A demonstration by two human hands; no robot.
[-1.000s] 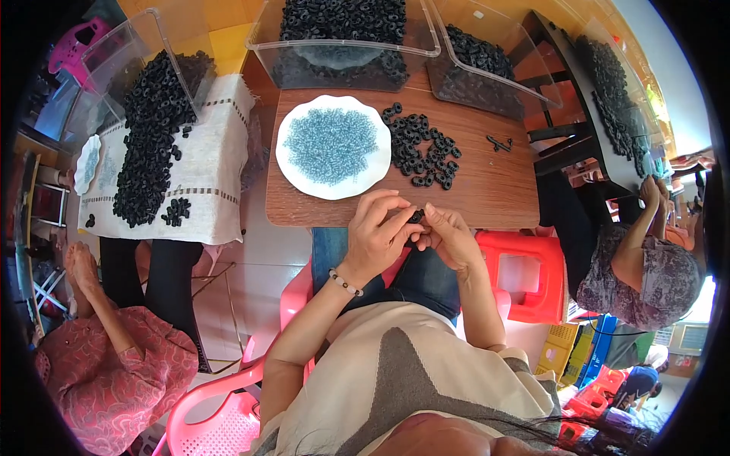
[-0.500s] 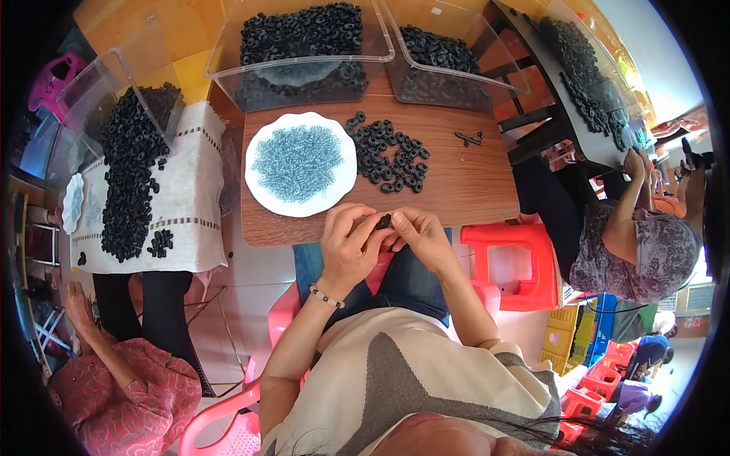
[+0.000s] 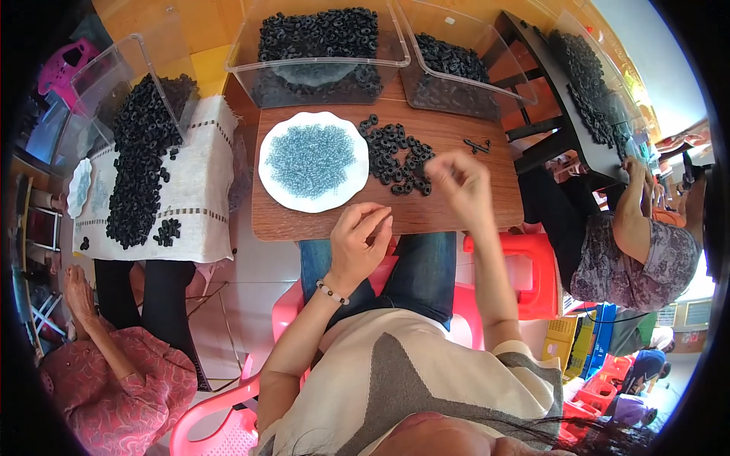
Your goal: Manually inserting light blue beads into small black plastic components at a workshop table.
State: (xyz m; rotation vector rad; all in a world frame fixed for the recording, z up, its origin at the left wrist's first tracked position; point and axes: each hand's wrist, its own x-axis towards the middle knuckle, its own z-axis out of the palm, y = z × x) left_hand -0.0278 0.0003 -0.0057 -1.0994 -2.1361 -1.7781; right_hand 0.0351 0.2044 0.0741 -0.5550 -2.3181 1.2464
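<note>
Black parts (image 3: 390, 139) lie in a loose pile mid-table (image 3: 300, 226); taking the pile as the clock's hub, 12 facing away from the wearer. Plate (image 3: 354, 188) of clear beads (image 3: 312, 161) at 9, close by; black rods (image 3: 477, 146) at 3; one clear bin (image 3: 315, 65) at 11. Right hand (image 3: 465, 190) at 4, by the pile's edge: fingers curled, narrow, smeared by blur; cannot tell whether a part is pinched. Left hand (image 3: 356, 249) at 7, at the table's near edge: thumb and forefinger tips close together; cannot tell what, if anything, sits between. Handling, as I judge it: work the 4 o'clock fringe, one part per pinch, rather than digging into the heap; grip by the sides so the hole stays unblocked; left hand best kept steady as a meeting point, wrist away from the plate's rim. Against half a second ago: the hands were together at the near edge, a black part showing at the fingertips; now they are apart, right gone out to the pile, left close to its old spot, that part no longer plain to see. Pile and plate look unchanged.
</note>
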